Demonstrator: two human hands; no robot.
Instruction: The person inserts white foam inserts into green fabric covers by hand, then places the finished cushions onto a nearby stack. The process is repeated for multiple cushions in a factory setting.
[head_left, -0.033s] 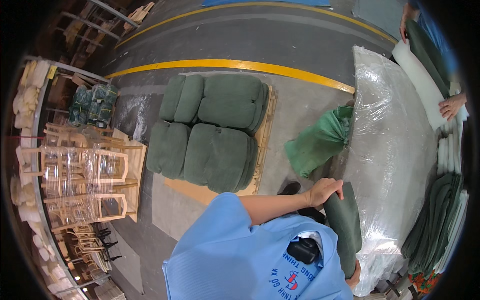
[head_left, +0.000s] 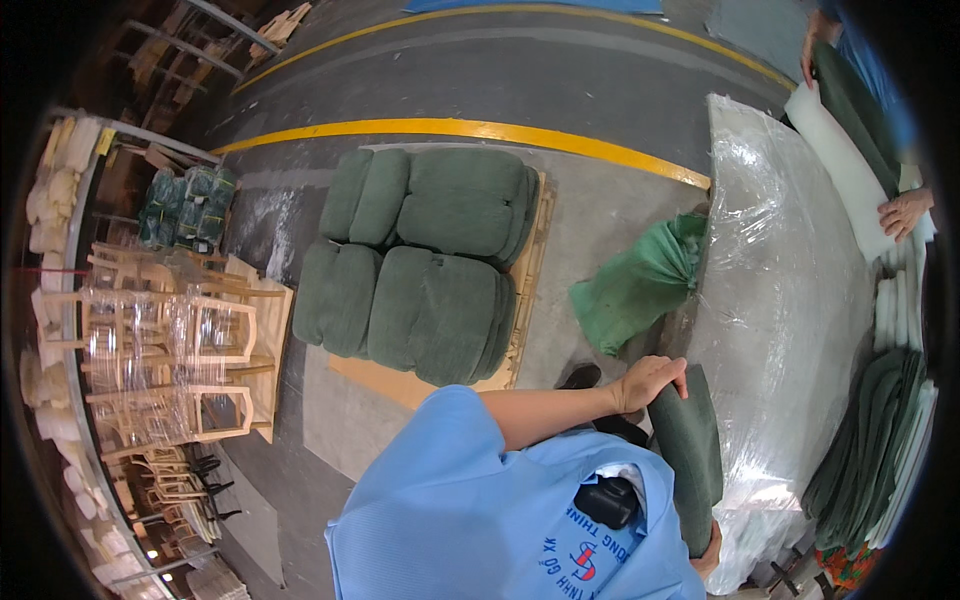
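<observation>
I have the left hand (head_left: pixel 648 386) bent at the cushion's (head_left: pixel 687 462) upper end, its fingers partly curled and closed on the edge. The right hand (head_left: pixel 709 552) touches the lower end; most of it is hidden from me, so I cannot tell how far it is closed. The green cushion stands between them, in front of the shirt (head_left: pixel 450 510) and beside the plastic-wrapped table (head_left: pixel 770 330). A green sack (head_left: pixel 635 285) lies near the left hand.

from the wearer's head, one wide fisheye looks down closely over shirt (head_left: pixel 430 490) and floor (head_left: pixel 420 75).
</observation>
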